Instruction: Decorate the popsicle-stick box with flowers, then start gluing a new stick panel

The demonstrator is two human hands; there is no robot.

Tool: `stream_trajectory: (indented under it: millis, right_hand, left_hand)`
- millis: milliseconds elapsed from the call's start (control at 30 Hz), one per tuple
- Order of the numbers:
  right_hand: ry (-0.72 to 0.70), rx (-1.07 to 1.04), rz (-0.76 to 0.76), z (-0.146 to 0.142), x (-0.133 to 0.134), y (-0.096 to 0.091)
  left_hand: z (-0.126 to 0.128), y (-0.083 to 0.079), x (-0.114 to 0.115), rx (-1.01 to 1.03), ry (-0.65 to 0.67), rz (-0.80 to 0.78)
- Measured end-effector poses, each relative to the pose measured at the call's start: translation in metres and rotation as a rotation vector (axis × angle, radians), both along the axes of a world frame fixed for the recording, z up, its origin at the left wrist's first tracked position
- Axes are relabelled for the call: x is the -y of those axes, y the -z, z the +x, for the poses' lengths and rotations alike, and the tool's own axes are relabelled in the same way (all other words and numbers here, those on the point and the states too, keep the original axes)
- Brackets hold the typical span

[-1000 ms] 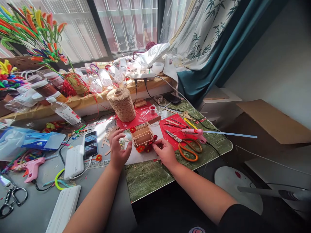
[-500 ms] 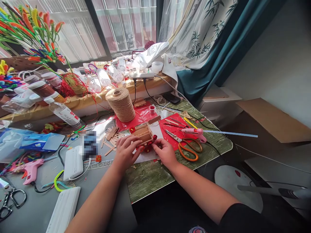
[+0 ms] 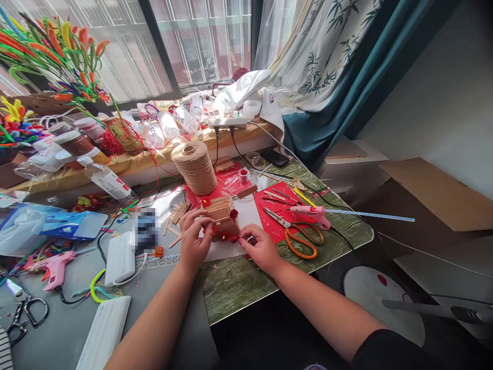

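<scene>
A small brown craft box point(image 3: 221, 209), made of cardboard or wood strips, sits on the table with several red flowers along its edges. My left hand point(image 3: 194, 237) is at the box's left side, its fingers bent and gripping that edge; the fingertips partly hide it. At the lower right corner, thumb and forefinger of my right hand point(image 3: 262, 249) pinch a small red flower point(image 3: 234, 239). Whether that flower is fixed to the box I cannot tell. A darker red flower point(image 3: 233, 214) shows on the upper right corner.
Orange-handled scissors point(image 3: 302, 241) and a pink glue gun point(image 3: 308, 210) lie to the right on red sheet point(image 3: 271, 223). A twine spool point(image 3: 195, 167) stands behind the box. Wooden sticks point(image 3: 175, 239) lie left. A second pink glue gun point(image 3: 57, 267) is far left.
The box has turned so its front with the flowers shows more. My left hand has slid off its top to the left side. My right hand has moved slightly down and left.
</scene>
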State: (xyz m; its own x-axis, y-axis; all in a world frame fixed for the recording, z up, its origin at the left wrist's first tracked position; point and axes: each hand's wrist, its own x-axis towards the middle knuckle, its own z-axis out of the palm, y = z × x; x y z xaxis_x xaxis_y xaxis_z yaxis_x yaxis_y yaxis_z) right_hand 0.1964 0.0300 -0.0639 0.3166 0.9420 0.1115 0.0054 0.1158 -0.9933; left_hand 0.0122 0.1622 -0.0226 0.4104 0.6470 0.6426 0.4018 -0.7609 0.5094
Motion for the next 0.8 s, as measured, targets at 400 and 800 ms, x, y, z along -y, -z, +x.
stream_trajectory:
  millis: [400, 800]
  right_hand:
    - [0.007, 0.028, 0.005, -0.002, -0.002, 0.001]
    - [0.021, 0.027, 0.006, -0.001, 0.001, 0.000]
  left_hand:
    - [-0.007, 0.007, -0.015, -0.033, -0.007, 0.065]
    - [-0.017, 0.008, -0.027, 0.355, -0.147, -0.079]
